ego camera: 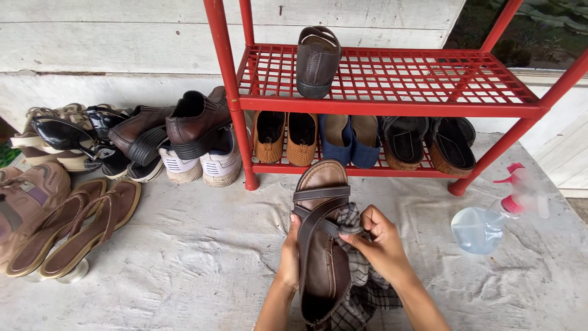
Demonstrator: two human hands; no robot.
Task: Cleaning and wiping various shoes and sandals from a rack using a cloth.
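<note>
Left hand (288,260) wrapped around the side of a brown sandal (321,239), fingers closed on it, holding it up over the pale cloth on the floor (196,257). Right hand (378,238) pinched shut on a checked rag (358,279) — pressing it on the sandal's strap. Just ahead, a red shoe rack (392,107) with one brown shoe (316,60) on top and pairs below. Off to the right — a clear spray bottle (490,224) lying down. More shoes piled at the left (122,144).
</note>
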